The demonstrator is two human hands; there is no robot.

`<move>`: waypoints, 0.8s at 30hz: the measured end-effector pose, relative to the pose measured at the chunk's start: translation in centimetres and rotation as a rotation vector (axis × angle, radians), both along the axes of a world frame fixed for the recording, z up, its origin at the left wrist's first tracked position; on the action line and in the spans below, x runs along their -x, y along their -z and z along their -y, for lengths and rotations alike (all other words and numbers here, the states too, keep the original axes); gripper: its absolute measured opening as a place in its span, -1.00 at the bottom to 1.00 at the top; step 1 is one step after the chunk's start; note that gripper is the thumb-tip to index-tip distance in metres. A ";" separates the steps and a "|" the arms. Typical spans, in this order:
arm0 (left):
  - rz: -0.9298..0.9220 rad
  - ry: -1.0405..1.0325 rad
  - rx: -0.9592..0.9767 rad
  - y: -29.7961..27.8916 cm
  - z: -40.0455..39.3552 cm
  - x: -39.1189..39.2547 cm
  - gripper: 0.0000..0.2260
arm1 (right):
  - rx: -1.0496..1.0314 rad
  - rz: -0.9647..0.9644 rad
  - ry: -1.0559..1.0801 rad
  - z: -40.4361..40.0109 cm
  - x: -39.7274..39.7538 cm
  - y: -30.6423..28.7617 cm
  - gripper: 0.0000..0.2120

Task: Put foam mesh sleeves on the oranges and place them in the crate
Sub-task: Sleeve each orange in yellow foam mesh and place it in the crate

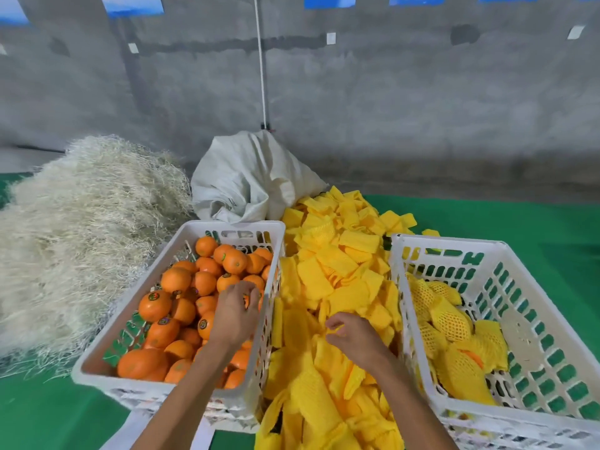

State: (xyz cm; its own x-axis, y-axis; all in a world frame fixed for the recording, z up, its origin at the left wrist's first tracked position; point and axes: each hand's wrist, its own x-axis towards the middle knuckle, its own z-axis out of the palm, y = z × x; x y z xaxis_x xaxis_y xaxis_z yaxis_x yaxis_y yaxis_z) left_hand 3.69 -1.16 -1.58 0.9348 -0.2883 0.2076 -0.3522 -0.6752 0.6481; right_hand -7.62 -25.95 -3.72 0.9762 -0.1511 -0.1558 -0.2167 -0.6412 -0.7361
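A white crate (97,358) on the left holds several bare oranges (177,279) with small stickers. My left hand (232,315) reaches into it near the right wall, its fingers curled round one orange (246,302) that is mostly hidden. A heap of flat yellow foam mesh sleeves (328,274) lies between the crates. My right hand (354,332) rests on that heap and pinches one sleeve (334,329). The white crate (532,414) on the right holds several oranges in yellow sleeves (449,318).
A big pile of pale straw-like shreds (74,228) lies left of the orange crate. A white woven sack (250,180) hangs from a cord behind the sleeves. Green matting (506,219) covers the floor and a grey concrete wall (389,102) stands behind.
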 end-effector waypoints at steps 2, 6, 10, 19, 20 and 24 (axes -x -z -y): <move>-0.034 -0.070 -0.211 1.0 -2.3 -1.1 -0.73 | 0.115 -0.063 -0.062 -1.3 -0.5 1.5 -0.68; -0.258 -0.077 -0.501 2.9 -5.4 -2.3 -0.56 | 0.333 -0.144 -0.130 -2.7 -1.4 3.3 -0.58; -0.381 0.027 -0.501 3.4 -6.4 -2.5 -0.55 | 0.439 -0.079 -0.108 -3.3 -2.3 3.6 -0.74; -0.562 0.194 -0.293 4.4 -4.6 -2.5 -0.29 | 0.342 -0.121 -0.174 -3.2 -1.7 3.3 -0.78; -0.553 0.196 -0.300 4.6 -4.5 -2.5 -0.32 | 0.310 -0.135 -0.171 -3.1 -1.5 3.2 -0.74; -0.490 0.130 -0.263 4.4 -4.5 -2.6 -0.40 | 0.246 -0.172 -0.176 -2.8 -1.0 2.8 -0.71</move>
